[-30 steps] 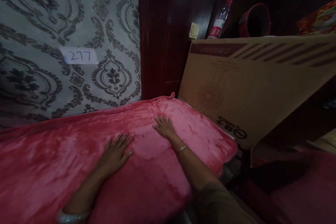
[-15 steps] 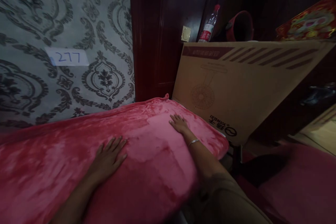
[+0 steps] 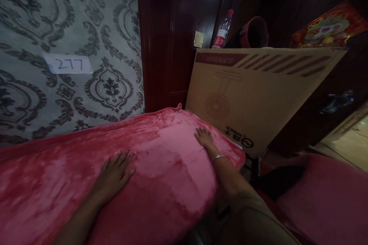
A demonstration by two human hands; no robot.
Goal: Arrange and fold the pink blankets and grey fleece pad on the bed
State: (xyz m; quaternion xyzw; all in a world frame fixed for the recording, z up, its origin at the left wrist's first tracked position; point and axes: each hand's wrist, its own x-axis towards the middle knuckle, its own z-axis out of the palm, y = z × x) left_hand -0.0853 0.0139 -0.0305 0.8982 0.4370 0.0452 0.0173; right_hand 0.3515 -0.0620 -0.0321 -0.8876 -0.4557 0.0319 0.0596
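A pink plush cover (image 3: 161, 168) lies over a padded, mattress-like surface, with lighter and darker patches in its pile. My left hand (image 3: 113, 176) rests flat on it near the middle, fingers apart and palm down. Toward the far right corner, my right hand (image 3: 204, 138) also lies palm down on the plush, fingers spread. A silver bracelet (image 3: 217, 157) circles the right wrist. Neither hand holds anything.
Beyond the right edge stands a large cardboard box (image 3: 258, 92), with a plastic bottle (image 3: 222, 34) behind its top edge. Patterned wallpaper (image 3: 112, 88) and a dark red wooden panel (image 3: 161, 46) border the back. Pink fabric (image 3: 324, 199) lies at lower right.
My right hand has slid a little to the right across the plush. My left hand stays flat in about the same place. The view has shifted slightly.
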